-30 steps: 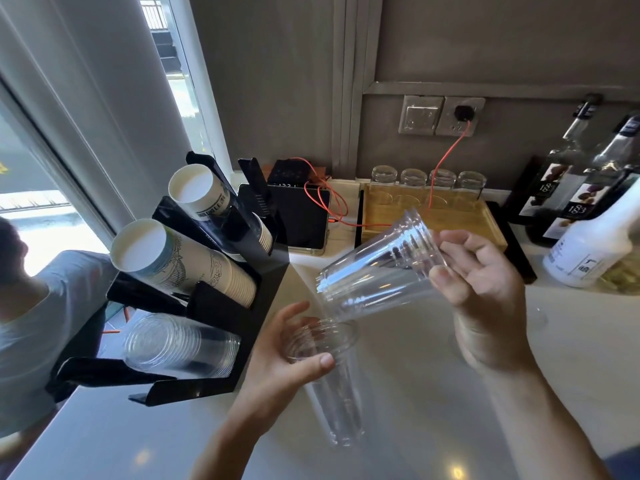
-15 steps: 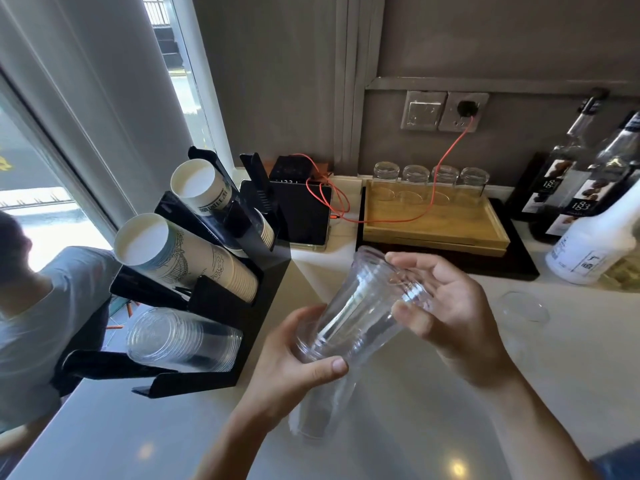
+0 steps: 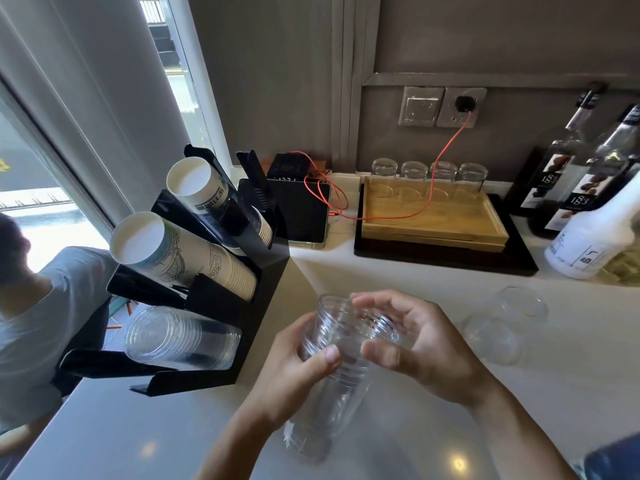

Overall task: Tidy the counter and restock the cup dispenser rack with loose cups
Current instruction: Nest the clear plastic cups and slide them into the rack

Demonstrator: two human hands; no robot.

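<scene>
A stack of clear plastic cups (image 3: 325, 403) stands tilted above the counter, mouth up. My left hand (image 3: 294, 372) grips its upper part from the left. My right hand (image 3: 415, 344) wraps the rim from the right, pressing the nested cups together. The black cup dispenser rack (image 3: 263, 306) stands at the left. It holds two rows of paper cups (image 3: 187, 258) and, in its bottom slot, a row of clear cups (image 3: 180, 337). Two loose clear cups (image 3: 495, 337) lie on the counter to the right of my hands.
A wooden tray (image 3: 433, 220) with several upturned glasses sits at the back on a black mat. A black device (image 3: 301, 209) with an orange cable stands beside the rack. Bottles (image 3: 588, 223) stand at the far right. A person sits beyond the counter's left edge.
My right hand brought its clear cup down and slid it into the cup held by my left hand. The two are now nested as one stack.
</scene>
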